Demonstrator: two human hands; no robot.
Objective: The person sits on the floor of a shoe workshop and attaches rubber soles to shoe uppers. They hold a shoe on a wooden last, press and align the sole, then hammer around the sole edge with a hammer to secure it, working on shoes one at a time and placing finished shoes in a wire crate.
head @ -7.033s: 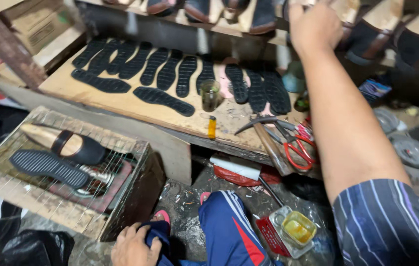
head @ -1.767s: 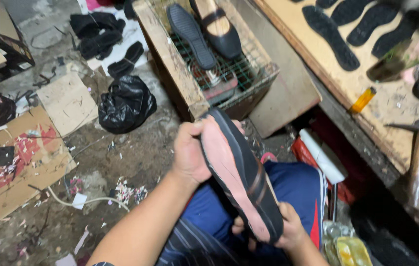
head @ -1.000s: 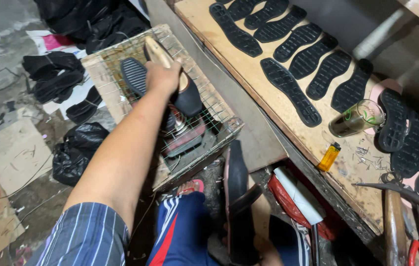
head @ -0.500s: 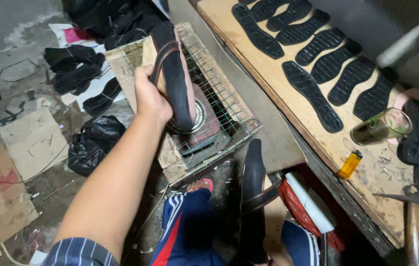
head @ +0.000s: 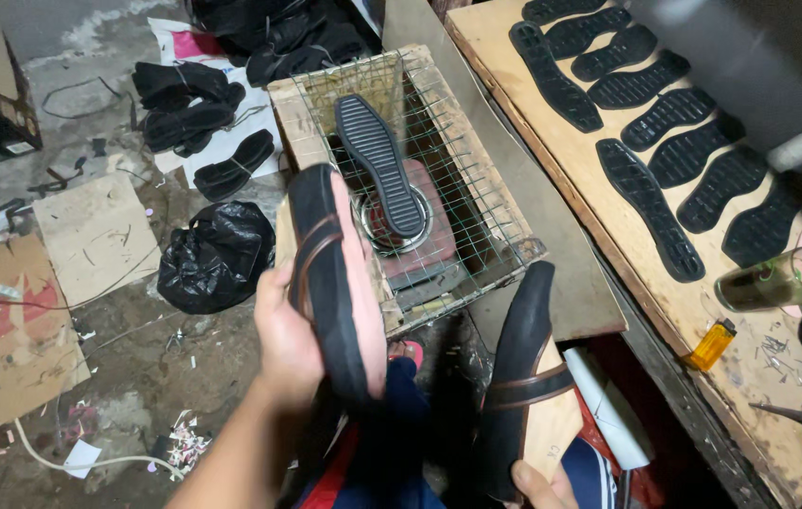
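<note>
My left hand [head: 283, 344] grips a black slip-on shoe upper on a pinkish last [head: 330, 273], held on edge just in front of the wire-topped wooden box [head: 302, 113]. A black ribbed sole [head: 380, 174] lies on the wire grid above a round heater. At the bottom edge my right hand [head: 538, 485] holds a second black shoe on a wooden last [head: 528, 377], standing upright over my lap; only the fingers show.
A wooden workbench [head: 759, 415] at right carries several black soles [head: 646, 203], a glass jar [head: 778, 280] and an orange lighter [head: 710, 345]. On the dirty floor at left lie a black plastic bag [head: 215, 254], cardboard [head: 90, 226] and piles of black soles [head: 189, 104].
My left hand reached to the wire box, lifted the black shoe off the grid and drew it back toward me. The other shoe stays upright in my right hand.
</note>
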